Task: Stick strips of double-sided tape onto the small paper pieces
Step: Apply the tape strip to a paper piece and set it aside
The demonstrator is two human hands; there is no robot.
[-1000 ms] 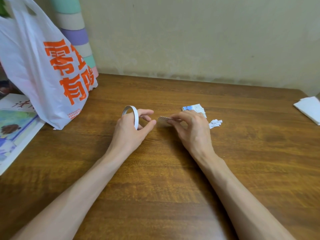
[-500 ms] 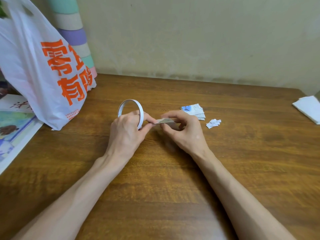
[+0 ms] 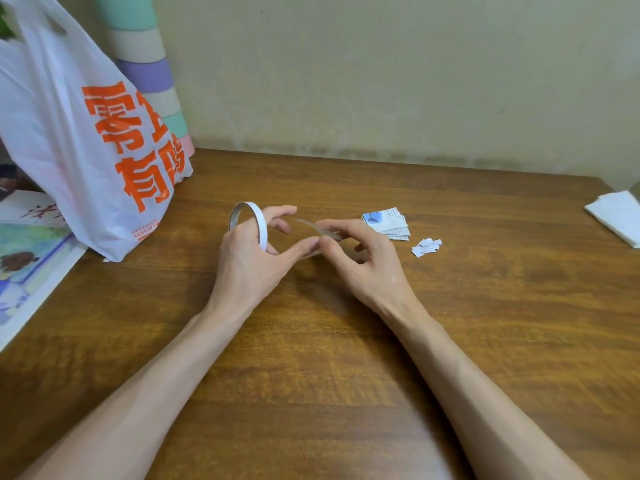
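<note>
Left hand [image 3: 249,261] grips tape roll [image 3: 259,221] (right hand [image 3: 363,265] pinches strip [image 3: 311,226]).

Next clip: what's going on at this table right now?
A person is working with double-sided tape. The left hand grips the tape roll, and the right hand pinches a short strip just above the wooden table. Whether the strip is torn free yet is unclear. The small paper pieces lie untouched to the right, beside a stack of printed slips.
</note>
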